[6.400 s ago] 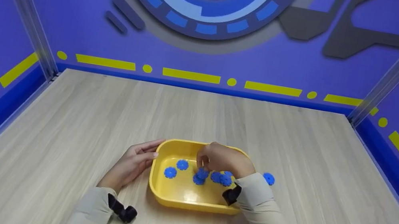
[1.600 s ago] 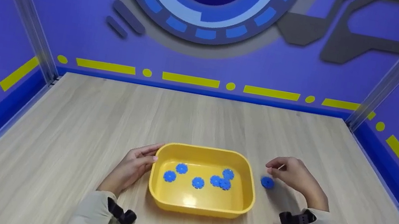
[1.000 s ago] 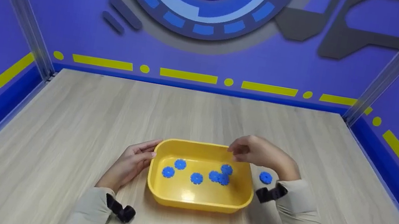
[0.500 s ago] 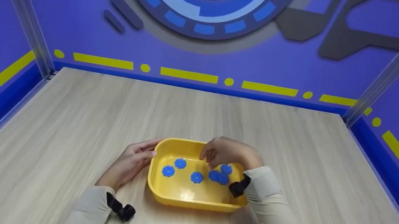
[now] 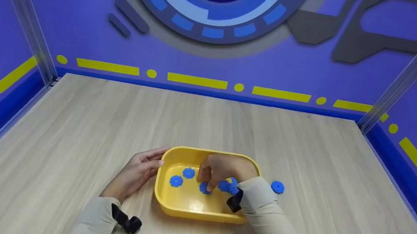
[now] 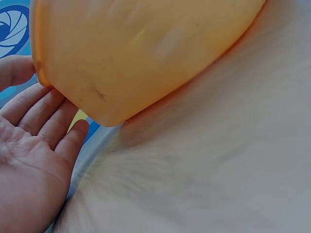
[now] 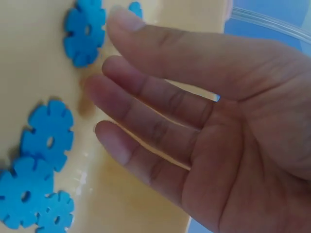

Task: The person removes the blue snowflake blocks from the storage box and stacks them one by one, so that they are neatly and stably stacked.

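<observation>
Right hand (image 5: 220,172), fingers (image 7: 146,121) released, reaching over blue discs (image 5: 205,187) in yellow tray (image 5: 192,212); left hand (image 5: 138,171), fingers straight, resting against tray.

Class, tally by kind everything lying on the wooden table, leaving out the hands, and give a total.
Blue flower-shaped plastic discs: 6 visible; the right hand may hide more
Yellow plastic tray: 1
Total: 7

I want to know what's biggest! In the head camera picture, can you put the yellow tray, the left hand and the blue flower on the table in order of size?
1. Tray
2. Left hand
3. Flower

They lie about equally near the camera, so the order is safe.
</observation>
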Motion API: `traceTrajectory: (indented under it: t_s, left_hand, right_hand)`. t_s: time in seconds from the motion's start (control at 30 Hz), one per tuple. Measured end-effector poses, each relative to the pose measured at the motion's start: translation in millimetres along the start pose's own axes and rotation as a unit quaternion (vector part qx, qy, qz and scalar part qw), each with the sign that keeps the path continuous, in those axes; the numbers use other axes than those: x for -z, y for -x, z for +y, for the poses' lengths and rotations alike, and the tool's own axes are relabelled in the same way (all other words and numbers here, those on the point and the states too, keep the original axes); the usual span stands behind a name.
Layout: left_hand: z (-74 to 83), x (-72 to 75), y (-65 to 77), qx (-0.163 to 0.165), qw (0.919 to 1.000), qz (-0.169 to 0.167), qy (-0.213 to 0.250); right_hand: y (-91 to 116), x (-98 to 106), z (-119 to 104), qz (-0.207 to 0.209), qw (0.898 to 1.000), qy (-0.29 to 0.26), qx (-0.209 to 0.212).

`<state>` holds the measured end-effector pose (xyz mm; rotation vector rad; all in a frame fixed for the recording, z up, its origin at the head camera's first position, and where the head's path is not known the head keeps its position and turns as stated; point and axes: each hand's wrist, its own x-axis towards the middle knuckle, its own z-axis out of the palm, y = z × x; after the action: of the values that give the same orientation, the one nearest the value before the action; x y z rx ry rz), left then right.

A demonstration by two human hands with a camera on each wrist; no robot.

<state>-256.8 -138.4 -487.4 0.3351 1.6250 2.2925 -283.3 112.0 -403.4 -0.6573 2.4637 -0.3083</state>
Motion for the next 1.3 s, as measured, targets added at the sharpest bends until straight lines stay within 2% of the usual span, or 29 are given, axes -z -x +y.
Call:
traceTrajectory:
  t_s: [0.43,0.7,0.9,1.3]
  left_hand:
    - [0.9,0.0,-0.5,0.003,1.0000,-0.005,-0.001]
    - [1.9,-0.5,-0.2,0.003,1.0000,-0.002,-0.002]
    - [0.9,0.0,0.2,0.002,1.0000,-0.002,0.000]
    - [-0.1,0.2,-0.1,-0.002,0.9999,-0.010,0.000]
  right_hand:
    - [-2,-13,-5,0.013,0.999,0.045,-0.001]
    - [-1,-11,-5,0.033,0.999,0.026,0.001]
    - [3,-5,-3,0.043,0.998,0.033,0.028]
    - [11,4,2,0.041,0.998,0.004,0.045]
